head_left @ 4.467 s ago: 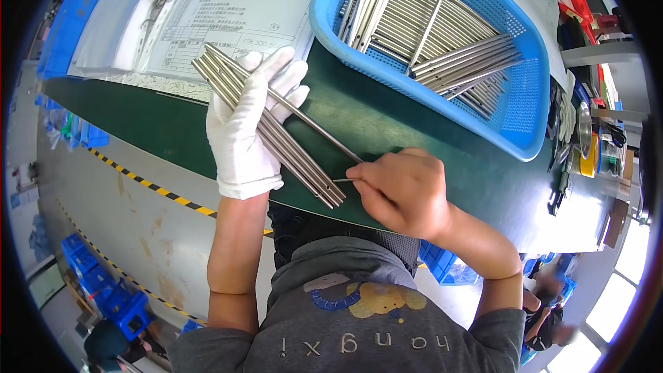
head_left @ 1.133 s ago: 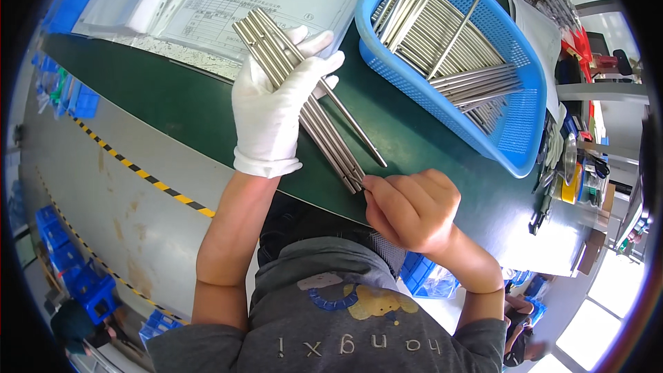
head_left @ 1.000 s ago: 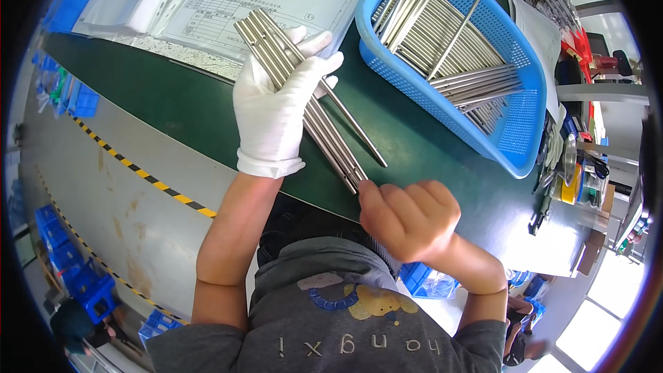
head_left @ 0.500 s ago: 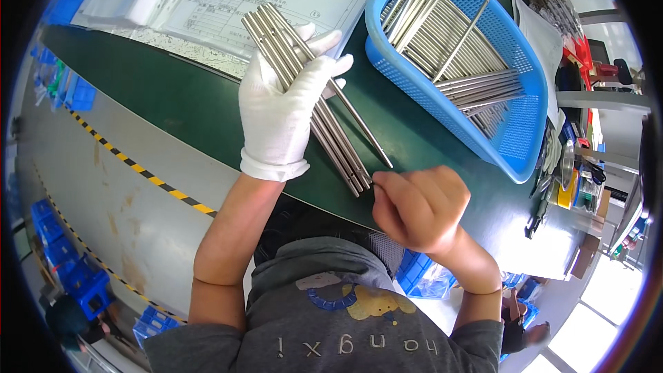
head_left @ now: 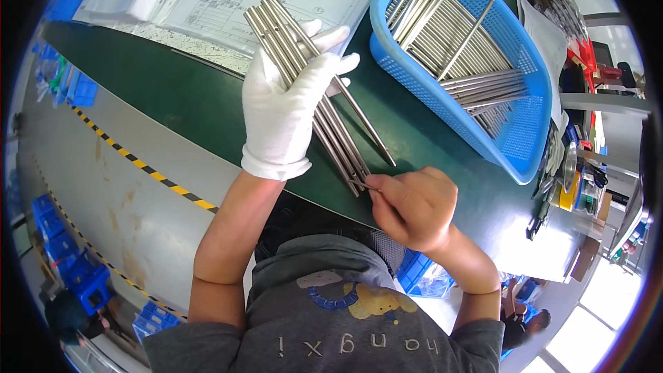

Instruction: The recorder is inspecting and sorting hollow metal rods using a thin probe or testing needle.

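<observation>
The rods [head_left: 335,137] are smooth, shiny metal, the basket [head_left: 523,146] glossy plastic, the glove [head_left: 276,124] matt cloth.

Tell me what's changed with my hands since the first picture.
Your right hand, holding a thin pin, has moved clear of the splayed rod, baring its tip; the pin now crosses the bundled rods near their ends. The view turned too. Your gloved left hand still grips them; the basket looks unchanged.

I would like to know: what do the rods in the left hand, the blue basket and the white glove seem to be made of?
Rods: metal, perhaps steel, smooth and shiny; bright streaks run along them.
Blue basket: probably moulded plastic, slightly glossy; even colour, perforated walls.
White glove: fabric, perhaps cotton, matte; soft, thick cuff.
</observation>
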Tool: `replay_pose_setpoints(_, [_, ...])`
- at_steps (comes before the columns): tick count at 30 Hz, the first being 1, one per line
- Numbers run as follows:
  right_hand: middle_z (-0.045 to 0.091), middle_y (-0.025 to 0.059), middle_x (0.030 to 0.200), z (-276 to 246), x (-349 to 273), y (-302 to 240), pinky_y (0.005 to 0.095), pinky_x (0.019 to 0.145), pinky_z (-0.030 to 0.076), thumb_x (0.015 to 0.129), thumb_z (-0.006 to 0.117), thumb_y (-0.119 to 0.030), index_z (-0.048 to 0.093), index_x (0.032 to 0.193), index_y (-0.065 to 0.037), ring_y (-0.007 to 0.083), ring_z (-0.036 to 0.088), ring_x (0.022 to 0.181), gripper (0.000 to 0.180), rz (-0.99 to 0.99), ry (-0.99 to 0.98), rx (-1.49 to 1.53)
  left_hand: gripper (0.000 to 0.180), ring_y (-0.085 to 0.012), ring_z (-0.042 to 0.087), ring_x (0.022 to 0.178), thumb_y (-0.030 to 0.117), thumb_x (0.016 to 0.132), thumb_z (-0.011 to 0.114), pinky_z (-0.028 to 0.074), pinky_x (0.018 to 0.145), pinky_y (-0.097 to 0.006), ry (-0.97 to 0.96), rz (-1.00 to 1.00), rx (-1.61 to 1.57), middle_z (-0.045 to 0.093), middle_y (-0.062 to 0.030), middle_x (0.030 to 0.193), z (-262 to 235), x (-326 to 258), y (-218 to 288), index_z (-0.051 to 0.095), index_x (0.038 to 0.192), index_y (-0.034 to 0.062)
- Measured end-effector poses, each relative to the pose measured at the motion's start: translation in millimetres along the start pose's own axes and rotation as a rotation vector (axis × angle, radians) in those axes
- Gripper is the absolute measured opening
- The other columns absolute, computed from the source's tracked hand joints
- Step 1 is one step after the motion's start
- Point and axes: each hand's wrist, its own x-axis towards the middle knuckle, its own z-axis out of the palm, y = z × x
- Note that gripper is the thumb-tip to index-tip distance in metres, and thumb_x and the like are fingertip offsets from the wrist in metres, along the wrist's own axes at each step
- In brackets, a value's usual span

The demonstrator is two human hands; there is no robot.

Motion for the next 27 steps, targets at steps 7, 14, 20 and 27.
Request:
replay_pose_setpoints(7, [0.055,0.0009,0.059,3,5,-4,0.0307,0.044,0.033,0.068,0.075,-0.002,0.070,0.088,-0.002,0.0166,0.050,0.045,0.021,-0.002,-0.078,-0.029,0.040,-0.0279,0.071,0.096,0.002,0.098,0.056,0.060,0.078,-0.032,-0.023,-0.035,0.026,0.065,-0.0234,0.120,-2,-1,-1,0.041,0.133,-0.0069])
replay_pose_setpoints(14, [0.055,0.0010,0.059,2,10,-1,0.0293,0.043,0.035,0.068,0.073,-0.004,0.069,0.084,-0.003,0.0156,0.051,0.045,0.016,-0.077,0.011,0.009,0.033,-0.0219,0.070,0.079,-0.002,0.096,0.055,0.062,0.074,-0.035,-0.009,-0.105,-0.058,0.066,-0.0141,0.095,1,-2,0,0.042,0.126,-0.0036])
replay_pose_setpoints(20, [0.057,0.0018,0.057,-18,21,1,0.0287,0.044,0.038,0.069,0.068,-0.003,0.067,0.082,-0.004,0.0171,0.052,0.044,0.013,-0.120,0.166,0.096,0.037,-0.0237,0.070,0.078,-0.001,0.095,0.057,0.062,0.073,-0.038,0.002,-0.104,-0.086,0.064,-0.0143,0.094,-1,-2,-3,0.043,0.129,-0.0038])
replay_pose_setpoints(27, [0.066,0.0056,0.074,-22,65,14,0.0307,0.052,0.043,0.072,0.071,-0.001,0.066,0.085,-0.004,0.0210,0.060,0.057,0.015,-0.118,0.263,-0.141,0.032,-0.0177,0.068,0.073,0.000,0.097,0.053,0.061,0.070,-0.034,-0.064,-0.188,-0.224,0.064,-0.0132,0.093,3,-7,-5,0.044,0.128,-0.0019])
